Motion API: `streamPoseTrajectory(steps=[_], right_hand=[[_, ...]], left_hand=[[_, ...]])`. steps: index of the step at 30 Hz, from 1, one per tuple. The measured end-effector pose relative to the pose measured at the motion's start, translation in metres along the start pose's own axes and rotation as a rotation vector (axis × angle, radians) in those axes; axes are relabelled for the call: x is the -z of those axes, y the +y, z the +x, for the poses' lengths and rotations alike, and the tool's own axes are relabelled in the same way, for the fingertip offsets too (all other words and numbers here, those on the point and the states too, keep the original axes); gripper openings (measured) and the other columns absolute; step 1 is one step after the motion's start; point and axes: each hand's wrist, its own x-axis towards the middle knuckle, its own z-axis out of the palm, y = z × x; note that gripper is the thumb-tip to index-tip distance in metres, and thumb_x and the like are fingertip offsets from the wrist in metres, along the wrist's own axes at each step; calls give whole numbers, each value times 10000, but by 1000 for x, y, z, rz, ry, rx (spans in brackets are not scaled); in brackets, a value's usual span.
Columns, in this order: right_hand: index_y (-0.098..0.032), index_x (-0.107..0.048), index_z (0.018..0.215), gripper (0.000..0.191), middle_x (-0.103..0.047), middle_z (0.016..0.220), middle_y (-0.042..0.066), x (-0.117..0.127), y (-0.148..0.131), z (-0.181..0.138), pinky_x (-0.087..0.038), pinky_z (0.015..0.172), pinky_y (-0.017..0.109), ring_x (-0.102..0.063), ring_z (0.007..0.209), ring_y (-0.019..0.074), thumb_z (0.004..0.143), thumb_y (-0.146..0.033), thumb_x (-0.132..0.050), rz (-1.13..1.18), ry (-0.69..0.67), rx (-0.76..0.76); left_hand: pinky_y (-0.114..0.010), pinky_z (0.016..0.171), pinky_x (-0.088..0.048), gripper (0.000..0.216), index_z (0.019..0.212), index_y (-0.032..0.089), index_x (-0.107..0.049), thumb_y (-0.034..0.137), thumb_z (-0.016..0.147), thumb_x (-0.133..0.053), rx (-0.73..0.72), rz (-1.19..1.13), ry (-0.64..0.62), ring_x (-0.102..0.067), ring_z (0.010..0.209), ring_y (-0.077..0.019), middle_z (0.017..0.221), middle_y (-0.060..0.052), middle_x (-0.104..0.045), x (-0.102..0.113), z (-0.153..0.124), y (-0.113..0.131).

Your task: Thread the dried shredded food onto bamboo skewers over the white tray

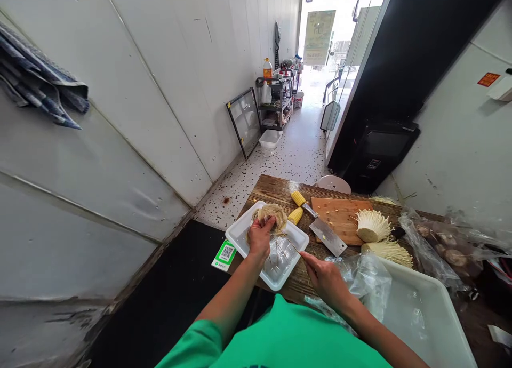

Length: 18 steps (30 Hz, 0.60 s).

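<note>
Here, the right hand (328, 280) pinches a skewer (292, 242) slanting toward ten o'clock. There, the left hand (261, 238) grasps pale food (280, 213).

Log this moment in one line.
left hand: holding pale food at white tray | right hand: gripping thin stick, far end at pale food | nearby: cleaver, corn, cutting board

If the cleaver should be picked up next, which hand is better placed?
Probably the right hand: it looks nearer to the cleaver, which lies right of the white tray, although it holds a thin stick. The left hand is over the tray, holding the pale food.
</note>
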Motion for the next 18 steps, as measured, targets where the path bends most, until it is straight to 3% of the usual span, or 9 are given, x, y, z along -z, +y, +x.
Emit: streamPoseTrajectory(steps=[9, 12, 15, 18], right_hand=[[-149, -621, 1215, 350, -721, 1073, 88, 0, -7, -2, -539, 690, 274, -718, 858, 225, 953, -209, -397, 63, 48, 19], [-127, -660, 1097, 308, -737, 949, 99, 5, -8, 0, -515, 661, 256, -704, 773, 189, 959, -228, -404, 97, 191, 48], [-147, -698, 925, 286, -689, 832, 96, 20, -4, 4, -489, 741, 308, -645, 788, 196, 948, -293, -454, 81, 389, 70], [-185, -700, 920, 260, -673, 759, 59, 38, 5, 8, -466, 751, 345, -610, 727, 190, 920, -374, -519, 184, 441, -28]], left_hand=[[-277, 821, -494, 526, 877, 160, -657, 275, 431, -910, -9, -22, 11, -666, 755, -124, 827, 3, -716, 2, 1, 6], [-271, 811, -500, 521, 872, 158, -651, 262, 432, -911, 9, -32, 27, -664, 728, -116, 815, 11, -714, 3, 1, 6], [-274, 786, -515, 502, 867, 159, -639, 236, 449, -907, 48, -42, 42, -661, 695, -114, 786, 18, -708, 5, 0, 7], [-274, 732, -529, 446, 848, 162, -627, 193, 490, -890, 100, -44, 54, -659, 671, -120, 755, 16, -701, 6, -2, 7]])
